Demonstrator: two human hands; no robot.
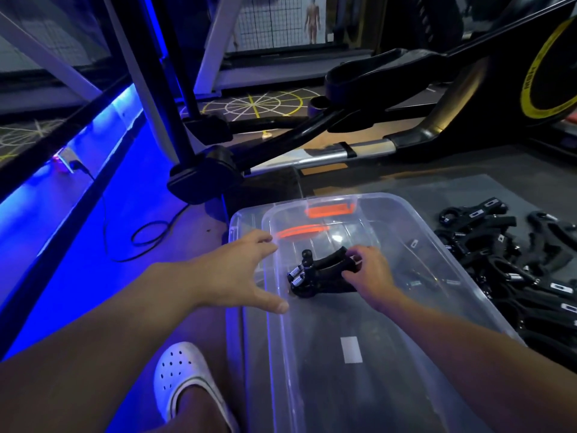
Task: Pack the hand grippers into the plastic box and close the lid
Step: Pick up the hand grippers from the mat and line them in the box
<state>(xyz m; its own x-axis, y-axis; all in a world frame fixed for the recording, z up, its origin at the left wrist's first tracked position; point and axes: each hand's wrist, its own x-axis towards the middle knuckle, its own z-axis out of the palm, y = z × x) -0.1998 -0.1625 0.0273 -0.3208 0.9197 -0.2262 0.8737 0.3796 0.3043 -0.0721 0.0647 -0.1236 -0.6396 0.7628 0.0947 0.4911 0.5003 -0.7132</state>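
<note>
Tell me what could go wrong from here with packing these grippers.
1. The pile waiting beside the plastic box is large. If the hand grippers that the right hand holds inside the box land askew, later ones may stack too high for it to close.
2. The left hand is open at the box's rim and not gripping it, so the nearly empty box might slide.

Single head-worn wide-angle view, facing forward and down.
Close above, it looks into the clear plastic box (390,354) filling the lower right of frame.
</note>
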